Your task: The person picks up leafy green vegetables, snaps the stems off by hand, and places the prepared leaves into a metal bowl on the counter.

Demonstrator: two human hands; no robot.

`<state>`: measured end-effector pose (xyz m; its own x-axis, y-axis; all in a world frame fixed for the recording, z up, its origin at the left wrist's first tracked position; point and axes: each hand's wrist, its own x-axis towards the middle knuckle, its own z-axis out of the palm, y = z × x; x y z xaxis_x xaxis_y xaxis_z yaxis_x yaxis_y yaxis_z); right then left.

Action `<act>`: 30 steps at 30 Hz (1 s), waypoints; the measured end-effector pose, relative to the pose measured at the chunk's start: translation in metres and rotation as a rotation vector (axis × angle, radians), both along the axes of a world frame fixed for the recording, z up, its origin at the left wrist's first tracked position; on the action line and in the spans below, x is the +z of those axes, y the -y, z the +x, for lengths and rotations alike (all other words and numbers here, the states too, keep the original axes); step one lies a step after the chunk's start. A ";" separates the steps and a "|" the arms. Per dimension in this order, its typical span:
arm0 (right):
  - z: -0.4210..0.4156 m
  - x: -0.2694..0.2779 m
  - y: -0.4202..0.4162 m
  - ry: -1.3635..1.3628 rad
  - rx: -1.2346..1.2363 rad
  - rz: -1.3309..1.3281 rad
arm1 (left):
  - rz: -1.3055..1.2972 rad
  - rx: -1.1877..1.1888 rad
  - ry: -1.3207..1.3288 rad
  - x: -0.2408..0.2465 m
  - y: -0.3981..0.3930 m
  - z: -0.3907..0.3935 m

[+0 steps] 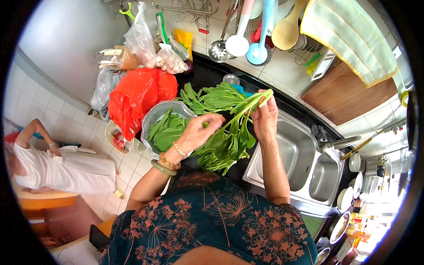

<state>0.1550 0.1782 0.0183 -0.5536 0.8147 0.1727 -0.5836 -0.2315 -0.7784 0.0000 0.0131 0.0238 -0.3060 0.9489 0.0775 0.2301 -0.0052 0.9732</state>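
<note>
My right hand [265,117] is shut around the pale stalk ends of a bunch of leafy greens [237,140], raised over the black counter. Its leaves hang down and to the left. Blurred and with curled fingers, my left hand [204,128] is beside the stems; whether it pinches a bit of green cannot be told. Left of it, plucked leaves [167,130] lie inside a grey bowl [145,134], partly covered by my left wrist. More leafy greens [217,96] rest on the counter behind the held bunch.
A red plastic bag [142,94] stands behind the bowl, near a bag of garlic [170,58]. A double steel sink [291,145] with a faucet [341,143] is at right. Utensils, including a blue ladle [258,53], hang overhead. Another person [63,165] is at far left.
</note>
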 end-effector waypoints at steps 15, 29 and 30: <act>0.002 -0.018 0.005 0.083 -0.060 -0.011 | -0.032 0.331 0.475 -0.002 -0.007 -0.008; -0.007 -0.003 0.021 0.278 -0.227 0.231 | 0.043 0.210 -0.220 0.031 0.001 -0.010; -0.009 -0.003 0.025 0.270 -0.223 0.238 | -0.030 0.139 -0.247 0.027 -0.003 -0.006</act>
